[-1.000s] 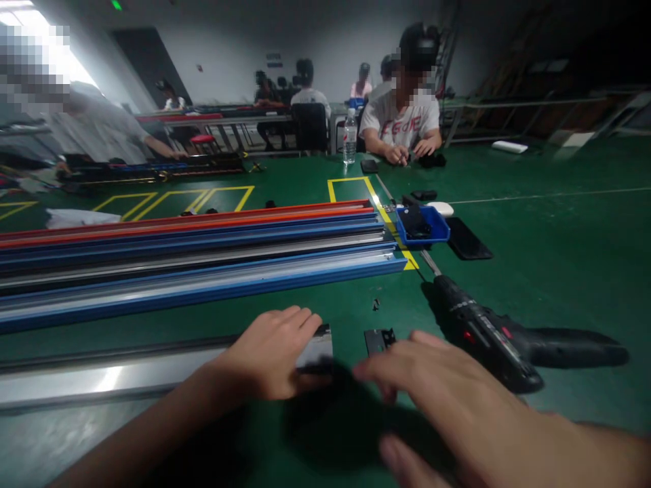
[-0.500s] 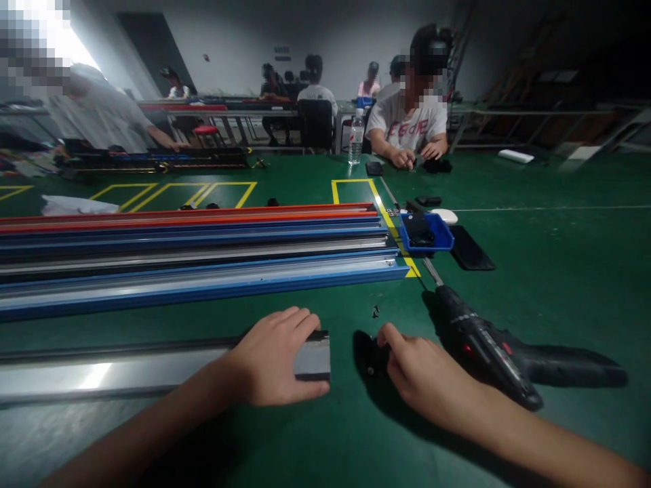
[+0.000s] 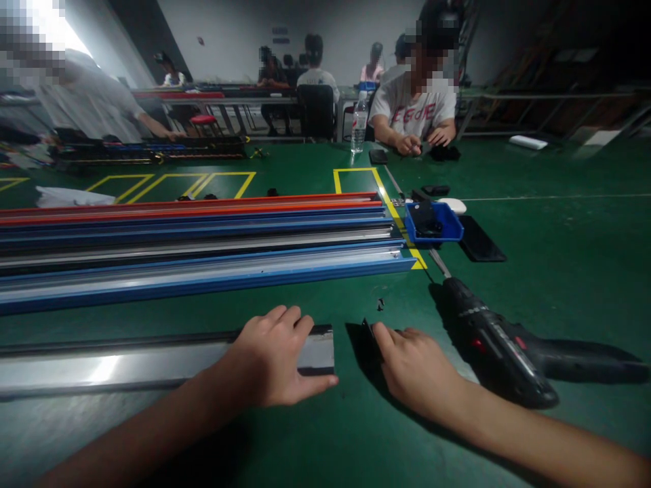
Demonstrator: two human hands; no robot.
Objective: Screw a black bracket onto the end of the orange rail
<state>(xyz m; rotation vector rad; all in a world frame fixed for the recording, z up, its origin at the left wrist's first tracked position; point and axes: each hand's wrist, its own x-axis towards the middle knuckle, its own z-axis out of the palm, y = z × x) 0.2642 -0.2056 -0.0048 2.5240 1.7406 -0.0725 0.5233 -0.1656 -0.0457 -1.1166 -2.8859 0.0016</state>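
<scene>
A long silver metal profile (image 3: 173, 362) with dark edges lies across the near left of the green table. My left hand (image 3: 277, 356) is wrapped over it close to its right end, thumb at the near side. To the right of that end, my right hand (image 3: 417, 362) pinches a small black part (image 3: 367, 333), held tilted and apart from the profile; the fingers hide much of it. Tiny dark pieces (image 3: 380, 304) lie on the table beyond my right hand. A black power screwdriver (image 3: 501, 342) rests to the right of it.
Several orange, blue and black profiles (image 3: 203, 274) lie beyond my left hand. Behind the screwdriver are a blue bin (image 3: 440, 232) holding black parts and a dark phone-like slab (image 3: 482, 238). A bottle (image 3: 359, 125) stands farther back, near a seated person (image 3: 414, 108). Other people sit behind.
The black part has been turned more upright in my right hand. My left hand remains on the profile, its thumb slightly straighter. The view has shifted a little.
</scene>
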